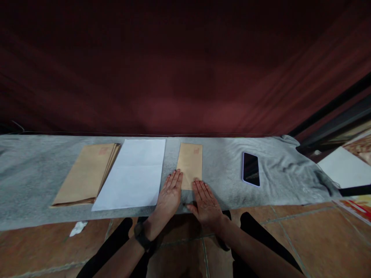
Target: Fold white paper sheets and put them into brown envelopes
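The brown paper piece (190, 160) lies flat on the grey-clothed worktop (223, 154), straight ahead of the person, and serves as landmark. At its lower left edge rests the left hand (169, 195); over its lower right corner, the right hand (207, 204). Neither grip is closed around anything: the fingers are outstretched and flat, seemingly so that light pressure from both sides steadies the paper and smooths it.

Just left of the brown piece is a white sheet (131, 173), and beyond that a stack of brown papers (84, 173), probably set there to be within the left arm's reach. To its right, well apart, lies a phone (251, 169), likely placed clear of the papers.

The fingers cover the brown piece's lower corners, and the left thumb is hard to make out. The red print near its top is too small to read; whether it is an envelope or a folded sheet, I cannot tell. Far to its right, some printed sheets (358, 204) are cut off by the frame.
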Motion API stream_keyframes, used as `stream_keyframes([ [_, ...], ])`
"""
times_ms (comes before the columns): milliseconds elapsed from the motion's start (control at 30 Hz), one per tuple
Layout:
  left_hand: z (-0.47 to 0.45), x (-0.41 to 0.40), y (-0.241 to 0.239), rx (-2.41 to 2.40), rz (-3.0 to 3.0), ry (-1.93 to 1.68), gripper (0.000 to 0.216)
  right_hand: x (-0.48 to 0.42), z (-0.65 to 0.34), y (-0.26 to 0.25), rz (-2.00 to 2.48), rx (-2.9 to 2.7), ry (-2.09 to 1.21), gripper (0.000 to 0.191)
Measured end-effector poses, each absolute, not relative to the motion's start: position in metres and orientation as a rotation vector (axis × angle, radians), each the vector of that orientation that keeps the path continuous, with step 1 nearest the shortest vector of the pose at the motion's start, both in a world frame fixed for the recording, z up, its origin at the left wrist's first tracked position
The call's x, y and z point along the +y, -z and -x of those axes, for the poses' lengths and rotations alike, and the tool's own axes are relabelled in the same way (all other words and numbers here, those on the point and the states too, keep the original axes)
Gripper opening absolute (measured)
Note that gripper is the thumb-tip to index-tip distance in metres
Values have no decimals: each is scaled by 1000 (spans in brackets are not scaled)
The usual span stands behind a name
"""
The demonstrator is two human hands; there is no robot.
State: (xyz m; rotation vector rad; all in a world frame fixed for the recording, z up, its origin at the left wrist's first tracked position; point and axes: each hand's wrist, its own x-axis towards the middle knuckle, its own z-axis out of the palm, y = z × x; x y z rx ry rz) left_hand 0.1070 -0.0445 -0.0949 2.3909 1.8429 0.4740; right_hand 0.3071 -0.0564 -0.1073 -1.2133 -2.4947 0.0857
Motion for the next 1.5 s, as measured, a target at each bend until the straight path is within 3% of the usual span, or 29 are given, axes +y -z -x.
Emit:
stream_keyframes([
  [200, -124, -32, 86, 1494, -2486, -390, 54, -57, -302, 119, 1183, -2462, 10, 72],
  [933, -160, 119, 94, 1585, -2378, -296, 59, -60, -295, 105, 1307, -2437, -50, 80],
  [1267, -121, 22, 93, 1471, -2424, -243, 59, -59, -296, 115, 1267, -2394, -44, 71],
  [1500, -104, -49, 110, 1770, -2450, -433, 62, -59, -297, 111, 1255, -2426, -37, 73],
])
